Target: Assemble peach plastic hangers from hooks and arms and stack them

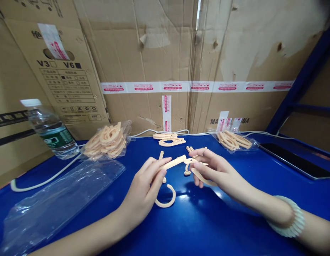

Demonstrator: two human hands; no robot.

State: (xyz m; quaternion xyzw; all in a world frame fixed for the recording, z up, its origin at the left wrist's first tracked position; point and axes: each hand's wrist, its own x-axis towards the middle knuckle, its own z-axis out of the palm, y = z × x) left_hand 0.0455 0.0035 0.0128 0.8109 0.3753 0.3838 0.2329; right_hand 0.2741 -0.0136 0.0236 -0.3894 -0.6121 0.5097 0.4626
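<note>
My left hand [146, 185] is closed on a peach plastic hook piece [166, 199], whose curved end hangs below the fingers, and its fingertips pinch a straight peach bar [175, 162]. My right hand [212, 170] pinches the other end of that bar and holds a second curved peach piece [204, 179]. Both hands meet over the blue table [196, 220], just above a few loose peach parts [187, 173].
A bag of peach hooks [108, 140] lies at back left and another bag [234, 139] at back right. Finished pieces [168, 139] lie by the cardboard wall [165, 53]. A water bottle [49, 129], an empty plastic bag [60, 199], a white cable [34, 183] and a dark tablet [295, 160] surround the hands.
</note>
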